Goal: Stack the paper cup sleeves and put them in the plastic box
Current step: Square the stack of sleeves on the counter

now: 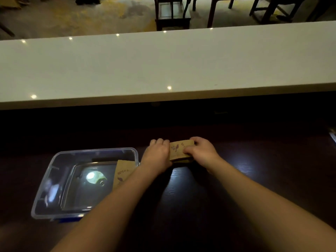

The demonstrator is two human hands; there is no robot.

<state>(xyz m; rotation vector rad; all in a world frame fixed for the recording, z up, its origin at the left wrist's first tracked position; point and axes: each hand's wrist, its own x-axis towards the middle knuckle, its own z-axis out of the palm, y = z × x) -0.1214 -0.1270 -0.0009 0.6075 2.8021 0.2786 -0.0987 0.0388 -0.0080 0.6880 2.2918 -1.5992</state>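
A stack of brown paper cup sleeves [179,149] with a dark printed mark lies on the dark wooden table, right of the box. My left hand [158,153] grips its left end and my right hand [201,150] grips its right end. The clear plastic box [54,180] stands at the left, lid off. Another brown sleeve [122,171] leans inside the box against its right wall, partly hidden by my left forearm.
A raised white counter [163,66] runs across the view behind the dark table [245,171]. Beyond it, dark wooden chairs [172,13] stand on a pale floor. A small bright object [333,135] shows at the table's right edge.
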